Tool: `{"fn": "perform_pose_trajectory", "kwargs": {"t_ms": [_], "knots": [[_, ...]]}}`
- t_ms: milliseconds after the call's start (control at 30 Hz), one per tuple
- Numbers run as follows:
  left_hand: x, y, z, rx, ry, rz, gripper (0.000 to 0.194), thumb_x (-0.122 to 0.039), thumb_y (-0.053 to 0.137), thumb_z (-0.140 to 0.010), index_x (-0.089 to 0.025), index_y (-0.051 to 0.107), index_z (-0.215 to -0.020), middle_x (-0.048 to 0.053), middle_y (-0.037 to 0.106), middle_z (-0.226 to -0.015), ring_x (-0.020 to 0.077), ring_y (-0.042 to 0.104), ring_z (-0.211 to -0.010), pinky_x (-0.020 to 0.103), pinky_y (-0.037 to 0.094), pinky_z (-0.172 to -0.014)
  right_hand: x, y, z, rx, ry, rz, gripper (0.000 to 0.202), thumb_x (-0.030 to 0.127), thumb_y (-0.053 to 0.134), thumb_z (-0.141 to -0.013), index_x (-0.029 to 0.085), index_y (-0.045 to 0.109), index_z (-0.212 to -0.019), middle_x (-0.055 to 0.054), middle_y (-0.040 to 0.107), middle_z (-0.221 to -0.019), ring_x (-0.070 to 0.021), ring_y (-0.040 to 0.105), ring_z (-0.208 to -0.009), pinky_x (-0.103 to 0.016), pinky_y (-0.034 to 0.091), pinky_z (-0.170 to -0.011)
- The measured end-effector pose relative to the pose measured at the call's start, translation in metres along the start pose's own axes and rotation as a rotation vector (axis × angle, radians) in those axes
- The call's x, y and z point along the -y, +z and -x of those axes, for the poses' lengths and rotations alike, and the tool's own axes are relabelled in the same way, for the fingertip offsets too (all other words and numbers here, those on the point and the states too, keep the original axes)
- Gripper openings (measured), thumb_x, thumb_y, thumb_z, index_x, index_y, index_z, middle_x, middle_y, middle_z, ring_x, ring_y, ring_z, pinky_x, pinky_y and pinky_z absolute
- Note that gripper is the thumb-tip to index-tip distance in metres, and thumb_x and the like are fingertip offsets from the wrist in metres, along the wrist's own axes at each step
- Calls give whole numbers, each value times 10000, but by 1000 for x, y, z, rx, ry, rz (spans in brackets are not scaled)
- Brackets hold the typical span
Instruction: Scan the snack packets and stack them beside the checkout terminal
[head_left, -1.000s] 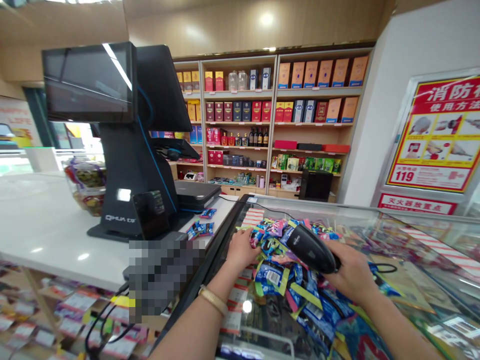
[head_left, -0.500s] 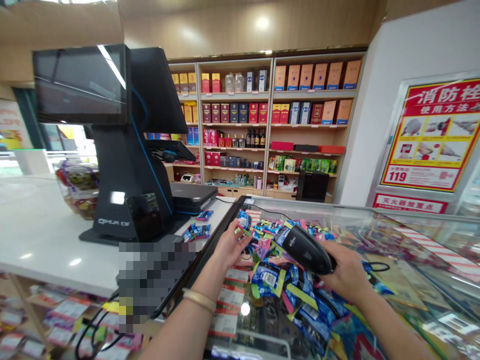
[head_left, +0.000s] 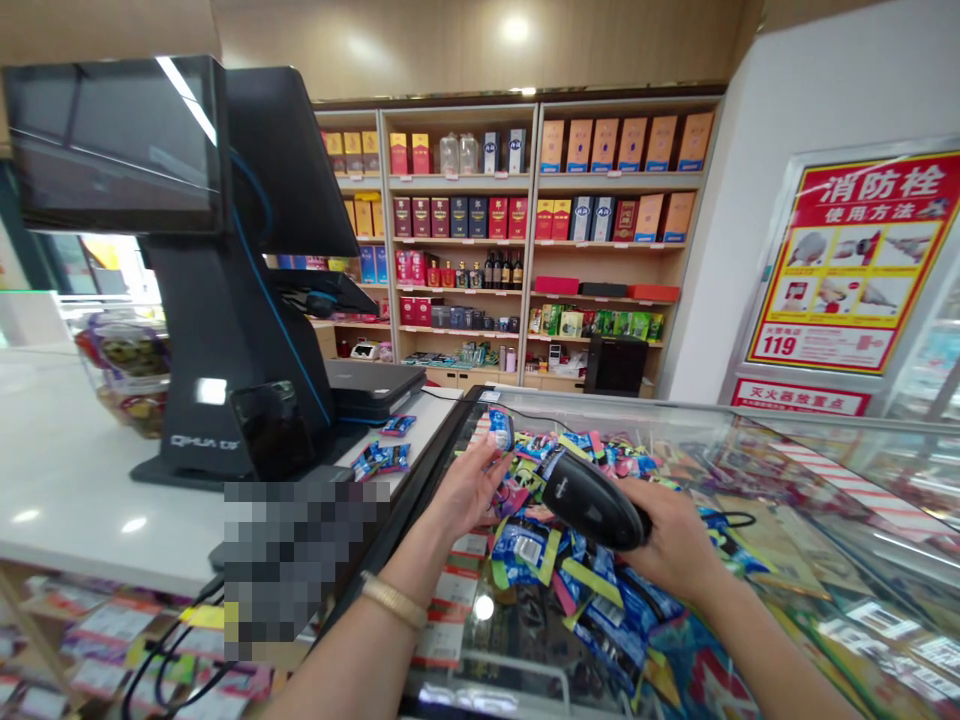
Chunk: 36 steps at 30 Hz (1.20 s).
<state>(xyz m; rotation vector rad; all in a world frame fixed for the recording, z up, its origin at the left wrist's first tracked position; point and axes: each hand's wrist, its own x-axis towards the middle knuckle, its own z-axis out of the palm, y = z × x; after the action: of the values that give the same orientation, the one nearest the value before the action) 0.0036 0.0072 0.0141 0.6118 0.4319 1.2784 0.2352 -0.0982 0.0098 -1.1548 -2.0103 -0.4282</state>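
A small blue packet point(head_left: 500, 430) is held upright between the fingertips of my left hand point(head_left: 471, 482), above the near left part of a glass counter point(head_left: 600, 405). My right hand point(head_left: 671, 535) grips a black handheld scanner point(head_left: 589, 498), whose head points left toward that packet. Under and around the scanner lies a loose heap of small blue, pink and yellow-green packets point(head_left: 525, 548) on the glass. A bracelet circles my left wrist.
On the white counter point(head_left: 67, 480) at left stand a black two-screen register point(head_left: 240, 350) and a jar point(head_left: 127, 370). A few blue packets point(head_left: 382, 458) lie beside it. Shelves of boxes point(head_left: 457, 215) line the back, with a red sign point(head_left: 855, 260) at right.
The view has shifted slightly, so the register sits further left. My left hand now holds the blue packet more upright, and the scanner has moved a little left in the picture.
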Motion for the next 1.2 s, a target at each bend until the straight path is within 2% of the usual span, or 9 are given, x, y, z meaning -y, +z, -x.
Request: {"fn": "perform_pose_trajectory", "kwargs": {"t_ms": [133, 267, 433, 633, 767, 900, 1033, 1200], "knots": [[-1, 0, 1, 4, -22, 24, 166, -7, 554, -795, -113, 654, -876, 84, 713, -893, 143, 682, -861, 286, 552, -907, 2, 0, -1, 34, 22, -10, 272, 292, 528, -766, 208, 657, -990, -68, 716, -872, -189, 677, -759, -275, 511, -682], [-1, 2, 3, 0, -107, 30, 231, 25, 488, -765, -115, 649, -855, 82, 706, -879, 149, 682, -871, 285, 557, -898, 0, 1, 0, 40, 24, 11, 287, 281, 523, -760, 208, 652, -1005, -67, 723, -910, -195, 688, -803, -285, 517, -706], [0, 4, 6, 23, -132, 2, 226, 24, 496, -754, -102, 650, -861, 113, 697, -935, 185, 680, -935, 296, 549, -908, 0, 2, 1, 47, 21, 24, 291, 288, 528, -759, 210, 657, -1008, -68, 727, -939, -193, 691, -807, -285, 525, -709], [0, 6, 8, 24, -150, 13, 230, 32, 505, -758, -117, 643, -866, 107, 693, -947, 181, 678, -933, 312, 543, -919, 1, 2, 0, 68, 46, 24, 283, 267, 534, -752, 216, 663, -999, -64, 725, -919, -189, 682, -782, -282, 522, -705], [1, 6, 8, -21, -157, 28, 186, 16, 499, -786, -109, 635, -804, 100, 691, -867, 166, 681, -872, 316, 547, -918, 0, 3, 2, 75, 56, 27, 306, 280, 539, -756, 222, 656, -1032, -68, 725, -935, -201, 683, -805, -291, 522, -714], [4, 7, 7, -33, -86, -3, 116, -1, 578, -794, -95, 635, -758, 89, 689, -809, 148, 684, -802, 277, 565, -873, -5, 4, 4, 56, 36, 44, 313, 264, 535, -730, 212, 652, -1015, -67, 726, -923, -205, 689, -793, -293, 526, -698], [-9, 2, -2, -179, 98, 48, 125, -34, 564, -840, -102, 624, -753, 70, 677, -767, 132, 686, -770, 234, 588, -780, -12, 4, 7, 2, 7, 77, 313, 243, 513, -715, 213, 645, -997, -61, 728, -902, -203, 694, -768, -283, 528, -664], [-49, -23, -19, -530, 399, 205, 185, -147, 474, -928, -139, 563, -766, 33, 631, -753, 111, 669, -775, 256, 603, -757, -18, 4, 8, -59, -23, 110, 308, 263, 524, -722, 212, 652, -997, -53, 731, -856, -207, 696, -728, -282, 536, -637]]}}
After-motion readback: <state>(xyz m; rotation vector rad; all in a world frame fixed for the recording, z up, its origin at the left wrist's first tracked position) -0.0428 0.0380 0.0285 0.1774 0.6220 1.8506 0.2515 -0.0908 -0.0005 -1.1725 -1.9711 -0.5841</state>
